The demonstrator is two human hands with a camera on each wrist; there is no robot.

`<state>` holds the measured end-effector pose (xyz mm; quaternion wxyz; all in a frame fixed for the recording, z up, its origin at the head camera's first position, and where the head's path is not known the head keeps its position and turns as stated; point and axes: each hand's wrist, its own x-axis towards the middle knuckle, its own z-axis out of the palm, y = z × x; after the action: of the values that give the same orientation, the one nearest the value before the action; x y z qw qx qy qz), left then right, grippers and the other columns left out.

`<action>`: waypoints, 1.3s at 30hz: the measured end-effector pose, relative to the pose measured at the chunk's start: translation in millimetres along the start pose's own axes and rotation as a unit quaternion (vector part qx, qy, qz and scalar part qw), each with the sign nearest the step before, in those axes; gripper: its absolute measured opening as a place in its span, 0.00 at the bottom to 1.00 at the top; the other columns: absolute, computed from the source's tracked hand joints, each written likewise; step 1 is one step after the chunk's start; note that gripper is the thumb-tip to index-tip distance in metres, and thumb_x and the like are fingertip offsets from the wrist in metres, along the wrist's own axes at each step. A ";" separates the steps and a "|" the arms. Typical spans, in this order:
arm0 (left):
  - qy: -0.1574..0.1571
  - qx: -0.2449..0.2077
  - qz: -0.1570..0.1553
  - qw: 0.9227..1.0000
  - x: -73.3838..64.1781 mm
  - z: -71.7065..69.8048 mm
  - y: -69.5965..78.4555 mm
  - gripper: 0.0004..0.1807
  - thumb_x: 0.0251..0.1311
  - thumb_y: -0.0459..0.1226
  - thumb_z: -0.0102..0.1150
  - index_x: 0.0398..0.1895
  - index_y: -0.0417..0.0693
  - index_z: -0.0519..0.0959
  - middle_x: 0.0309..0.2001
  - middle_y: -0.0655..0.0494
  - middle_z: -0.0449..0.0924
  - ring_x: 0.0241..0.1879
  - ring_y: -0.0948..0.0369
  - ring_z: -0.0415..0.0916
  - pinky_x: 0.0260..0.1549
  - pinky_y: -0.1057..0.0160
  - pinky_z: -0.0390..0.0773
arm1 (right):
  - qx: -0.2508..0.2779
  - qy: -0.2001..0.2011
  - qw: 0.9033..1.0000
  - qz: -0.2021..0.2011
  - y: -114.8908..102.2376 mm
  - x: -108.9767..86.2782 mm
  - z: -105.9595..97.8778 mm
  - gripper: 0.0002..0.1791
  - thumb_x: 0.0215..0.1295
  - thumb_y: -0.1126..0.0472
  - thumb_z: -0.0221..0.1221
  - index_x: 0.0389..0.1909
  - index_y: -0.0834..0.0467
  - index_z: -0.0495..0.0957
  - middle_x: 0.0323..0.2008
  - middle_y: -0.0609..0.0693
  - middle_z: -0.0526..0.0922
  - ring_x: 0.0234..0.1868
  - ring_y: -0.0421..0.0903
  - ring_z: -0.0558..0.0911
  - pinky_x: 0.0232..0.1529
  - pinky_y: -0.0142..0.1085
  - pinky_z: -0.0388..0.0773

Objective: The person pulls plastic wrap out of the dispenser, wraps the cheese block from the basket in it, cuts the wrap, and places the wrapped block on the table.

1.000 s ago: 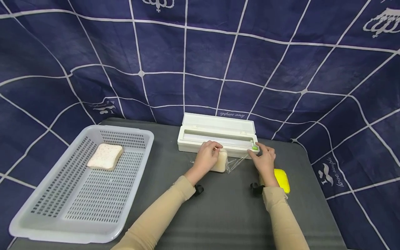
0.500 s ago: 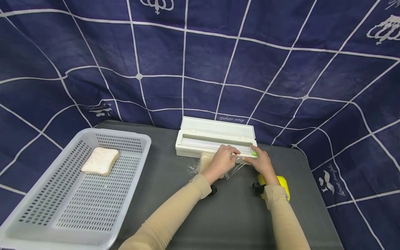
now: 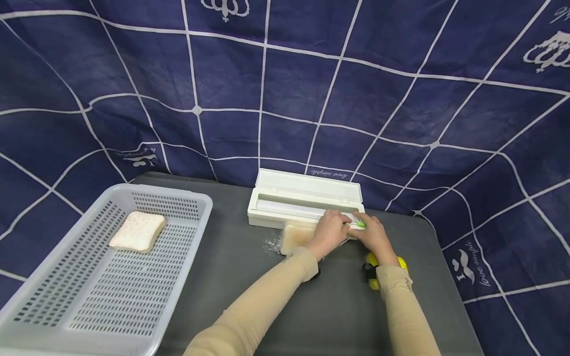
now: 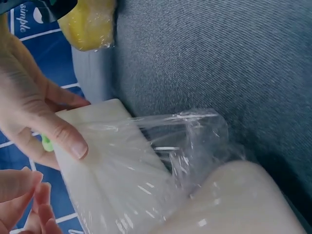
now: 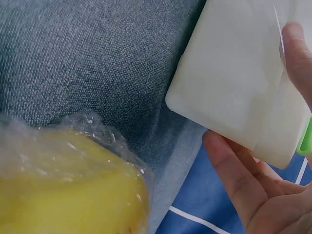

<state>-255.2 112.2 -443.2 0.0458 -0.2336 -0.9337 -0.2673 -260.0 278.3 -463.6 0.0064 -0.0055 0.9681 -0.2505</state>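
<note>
A white cling film dispenser [image 3: 267, 217] stands near the curtain, its lid [image 3: 307, 185] raised and a pale roll inside. My right hand [image 3: 371, 235] grips its right end, thumb on the front face and fingers round the end, beside a green slide cutter [image 3: 361, 224]. Close by, my left hand [image 3: 327, 232] reaches over the front edge. Its thumb and fingertips come together in the left wrist view; I cannot tell whether film is between them. Clear cling film [image 4: 204, 126] runs from the dispenser to a pale bread slice [image 3: 294, 240] lying in front, partly behind the left hand.
A yellow item [image 5: 73, 190] wrapped in film lies under my right wrist. At left stands a grey perforated basket [image 3: 206, 202] with another bread slice [image 3: 138, 231] inside. A blue gridded curtain [image 3: 294, 133] closes off the back and sides of the grey table [image 3: 236, 262].
My left hand has moved right, from the bread slice along the dispenser's front to the right hand. The right hand remains at the dispenser's right end. The head view has shifted slightly.
</note>
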 end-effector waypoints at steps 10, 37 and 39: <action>0.021 0.099 -0.047 0.994 16.2 23.6 10.0 0.15 0.64 0.52 0.61 0.45 0.56 0.87 0.39 0.59 0.80 0.44 0.61 0.76 0.42 0.65 0.76 | -0.018 0.026 0.999 -0.020 3.7 0.9 4.7 0.30 0.55 0.61 0.69 0.59 0.64 0.75 0.44 0.68 0.77 0.44 0.64 0.78 0.49 0.57 0.75; 0.072 0.234 0.022 0.969 19.2 30.0 -1.8 0.11 0.65 0.54 0.57 0.44 0.72 0.86 0.40 0.72 0.81 0.43 0.65 0.71 0.36 0.65 0.64 | -0.021 0.057 0.998 -0.035 4.4 1.2 6.8 0.28 0.51 0.59 0.74 0.54 0.63 0.79 0.40 0.66 0.79 0.42 0.64 0.79 0.47 0.56 0.76; 0.064 0.226 0.018 0.972 19.8 26.2 -5.4 0.11 0.65 0.54 0.58 0.44 0.72 0.86 0.41 0.72 0.81 0.43 0.65 0.71 0.37 0.65 0.64 | -0.018 0.058 0.998 -0.035 5.1 1.4 5.5 0.31 0.50 0.56 0.75 0.55 0.64 0.79 0.42 0.67 0.80 0.44 0.65 0.79 0.49 0.57 0.76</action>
<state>-274.2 129.9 -464.0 0.1619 -0.2168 -0.9606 -0.0630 -261.3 280.1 -470.9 -0.0584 -0.0250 0.9704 -0.2329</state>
